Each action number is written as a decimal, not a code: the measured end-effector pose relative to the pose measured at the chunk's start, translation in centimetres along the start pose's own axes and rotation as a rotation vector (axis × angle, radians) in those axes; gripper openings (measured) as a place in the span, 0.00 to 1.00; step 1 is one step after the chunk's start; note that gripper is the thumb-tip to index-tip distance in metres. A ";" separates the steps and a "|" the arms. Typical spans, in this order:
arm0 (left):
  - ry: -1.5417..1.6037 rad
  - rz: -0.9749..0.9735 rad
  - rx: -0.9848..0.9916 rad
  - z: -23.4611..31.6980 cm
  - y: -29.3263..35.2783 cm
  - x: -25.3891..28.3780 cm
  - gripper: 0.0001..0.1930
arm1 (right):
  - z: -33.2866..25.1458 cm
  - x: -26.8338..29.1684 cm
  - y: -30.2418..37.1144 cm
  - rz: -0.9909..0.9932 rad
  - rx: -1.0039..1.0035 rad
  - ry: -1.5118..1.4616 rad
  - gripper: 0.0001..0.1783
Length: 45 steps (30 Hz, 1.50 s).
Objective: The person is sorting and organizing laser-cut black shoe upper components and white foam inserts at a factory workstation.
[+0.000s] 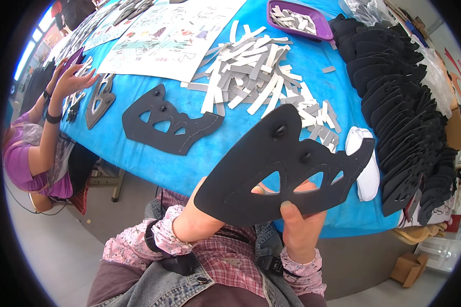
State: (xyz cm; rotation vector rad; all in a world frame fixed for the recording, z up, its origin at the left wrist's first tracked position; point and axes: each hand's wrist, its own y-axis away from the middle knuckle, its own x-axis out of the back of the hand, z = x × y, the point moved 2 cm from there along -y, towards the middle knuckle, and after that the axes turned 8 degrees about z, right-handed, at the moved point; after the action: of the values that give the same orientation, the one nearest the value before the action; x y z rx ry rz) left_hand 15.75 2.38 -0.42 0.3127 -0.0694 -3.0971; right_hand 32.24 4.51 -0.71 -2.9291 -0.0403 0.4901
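Close in front of me I hold up a flat black panel point(235, 169) with pointed horns, three cut-out openings, stitched lines and two dark knobs. My right hand point(303, 230) grips its lower edge, thumb on the front face and fingers behind. My left hand point(197, 220) is at the panel's left end, most of it hidden behind the panel. Fingertips show through two openings. Another black panel of the same shape point(156, 130) lies on the blue table cover point(159, 166). Beyond the held panel spreads a loose pile of grey and white strips point(256, 71).
A long stack of black panels point(394, 102) runs along the right side. A white cloth bundle point(368, 174) lies beside it. A purple tray point(322, 25) of strips and a printed sheet point(164, 41) are farther back. At left, a co-worker's hand point(71, 82) reaches over the table edge.
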 end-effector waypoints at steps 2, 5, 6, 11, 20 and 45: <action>0.069 0.041 0.127 0.2 -0.1 -0.1 0.07 | 0.2 0.1 0.4 0.034 -0.305 -0.174 0.07; -0.004 -0.099 0.166 0.4 -0.3 0.1 0.08 | 0.3 0.3 0.4 0.038 -0.367 -0.303 0.09; -0.004 -0.098 0.167 0.4 -0.4 0.2 0.08 | 0.3 0.4 0.4 0.038 -0.368 -0.303 0.09; 0.321 -0.080 0.277 0.6 -0.8 -0.3 0.10 | 0.6 0.3 0.7 0.029 -0.413 -0.393 0.10; 0.298 -0.013 0.079 0.2 -0.4 -0.3 0.09 | 0.3 -0.3 0.2 0.070 -0.341 -0.331 0.09; 0.285 0.093 0.189 -1.5 0.2 0.9 0.10 | -0.1 -0.3 0.1 0.160 -0.183 -0.066 0.07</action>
State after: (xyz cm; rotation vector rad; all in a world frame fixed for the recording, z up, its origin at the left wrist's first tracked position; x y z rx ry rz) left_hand 15.14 2.05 -2.11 0.7302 -0.3590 -2.9234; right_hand 31.98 4.43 -0.58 -3.1094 0.1503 0.6388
